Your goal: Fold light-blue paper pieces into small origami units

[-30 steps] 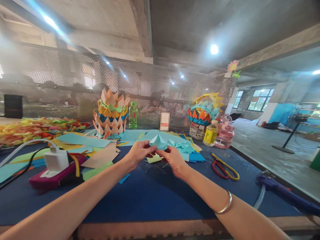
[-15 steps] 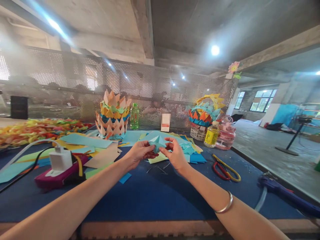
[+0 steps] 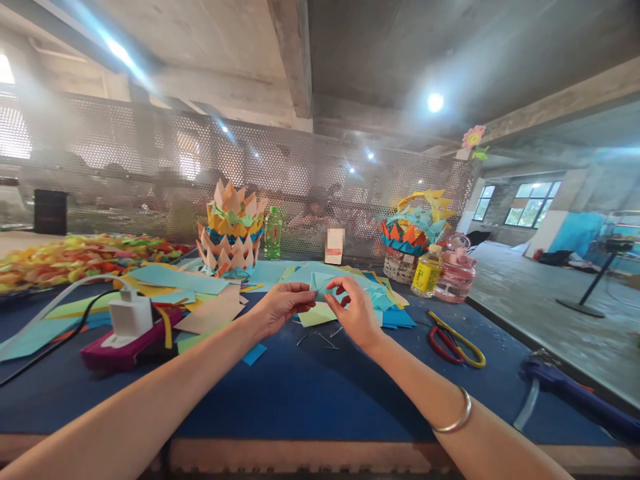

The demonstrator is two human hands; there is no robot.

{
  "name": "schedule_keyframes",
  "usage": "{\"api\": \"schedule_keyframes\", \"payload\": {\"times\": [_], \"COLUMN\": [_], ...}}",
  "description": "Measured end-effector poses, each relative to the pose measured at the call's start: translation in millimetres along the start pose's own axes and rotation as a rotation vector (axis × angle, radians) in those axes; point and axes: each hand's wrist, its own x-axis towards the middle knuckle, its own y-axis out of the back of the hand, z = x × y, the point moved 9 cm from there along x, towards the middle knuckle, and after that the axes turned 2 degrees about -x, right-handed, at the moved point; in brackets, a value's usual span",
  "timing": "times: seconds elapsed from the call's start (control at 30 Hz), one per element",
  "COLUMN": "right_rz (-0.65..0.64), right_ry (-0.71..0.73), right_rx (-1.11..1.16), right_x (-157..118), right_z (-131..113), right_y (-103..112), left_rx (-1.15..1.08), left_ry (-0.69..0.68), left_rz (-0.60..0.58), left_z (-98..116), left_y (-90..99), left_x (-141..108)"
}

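Observation:
A small folded piece of light blue paper (image 3: pixel 320 291) is held up over the middle of the table, its creases partly hidden by fingers. My left hand (image 3: pixel 283 305) pinches its left side between thumb and fingers. At the paper's right edge is my right hand (image 3: pixel 354 310), thumb and forefinger curled around that edge. Just behind both hands lie sheets of light blue and yellow paper (image 3: pixel 317 315). Thin loose strips (image 3: pixel 320 343) rest on the blue table surface (image 3: pixel 300 400) below.
Scissors (image 3: pixel 456 343) and a blue glue gun (image 3: pixel 565 387) lie at right. A purple power strip (image 3: pixel 127 343) with a white charger sits left. Behind stand a layered paper lotus (image 3: pixel 233 230), a decorated basket (image 3: pixel 400 267), a yellow-labelled bottle (image 3: pixel 427 273) and a pink jug (image 3: pixel 455 273).
The folded light blue paper has turned in my fingers, showing a flatter side instead of its pointed top. My right thumb and forefinger have shifted on its right edge. The view has swung slightly left.

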Motion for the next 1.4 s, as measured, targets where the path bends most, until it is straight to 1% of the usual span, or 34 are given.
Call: {"api": "schedule_keyframes", "payload": {"times": [0.17, 0.37, 0.53, 0.7, 0.8, 0.9, 1.0, 1.1, 1.27, 1.4], "right_rz": [-0.043, -0.08, -0.033, -0.027, -0.033, -0.057, -0.084, -0.098, -0.056, -0.095], "right_ry": [-0.015, -0.011, -0.069, -0.181, -0.206, -0.215, -0.209, -0.19, -0.177, -0.178], "right_rx": [-0.051, -0.051, 0.005, 0.079, 0.121, 0.174, 0.191, 0.173, 0.068, 0.001], "right_x": [-2, -1, 0, -1, -1, -2, -2, -2, -1, 0], "right_z": [4, 5, 12, 19, 17, 15, 15, 16, 21, 23], "right_y": [-5, -8, -7, -7, -6, -8, -12, -14, -8, -9], "left_rx": [0.057, 0.051, 0.011, 0.042, 0.08, 0.064, 0.05, 0.063, 0.116, 0.178], "left_ry": [-0.06, -0.034, -0.004, -0.025, -0.027, -0.023, -0.025, -0.019, 0.043, 0.092], "left_rz": [0.026, 0.005, -0.003, -0.066, -0.041, -0.006, -0.017, -0.034, -0.088, -0.086], "left_z": [3, 0, -2, -3, -2, 0, 0, -2, -7, -10], "left_y": [2.7, 1.4, 0.3, -4.4, -2.8, -0.5, -0.1, 0.4, -5.9, -8.4], "left_x": [1, 1, 1, 2, 1, 0, 1, 2, 0, -4]}}
